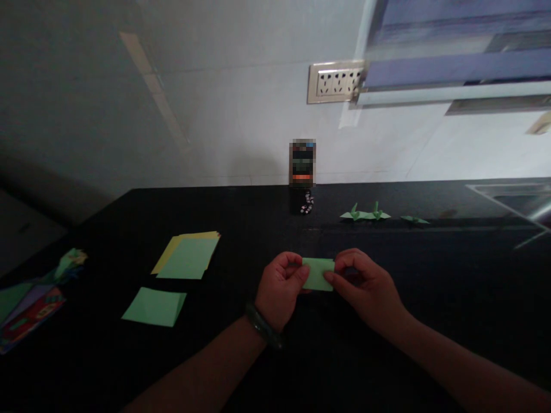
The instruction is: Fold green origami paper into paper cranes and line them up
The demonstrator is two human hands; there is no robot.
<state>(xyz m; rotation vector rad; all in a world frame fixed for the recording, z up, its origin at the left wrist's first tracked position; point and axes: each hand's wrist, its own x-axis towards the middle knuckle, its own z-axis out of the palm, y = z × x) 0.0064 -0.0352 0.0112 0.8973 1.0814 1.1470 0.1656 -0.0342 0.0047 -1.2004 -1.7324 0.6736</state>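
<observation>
A small folded piece of green paper (317, 274) is held up between both hands above the dark countertop. My left hand (282, 287) pinches its left edge, thumb in front and fingers behind. At its right edge, my right hand (365, 287) grips the paper between thumb and index finger. A dark bangle (263, 327) circles my left wrist. To the left lies a loose green sheet (155, 307) with a crease near its right side. Behind that sheet rests a stack of green paper (187, 258) with yellow paper (167, 252) showing underneath.
Folded green paper cranes (365, 214) and another small green fold (414, 219) sit toward the back right. A phone (302, 163) leans on the wall beside a beaded strand (307, 203). Colourful paper packaging (34, 315) lies far left; a sink edge (508, 206) is at right.
</observation>
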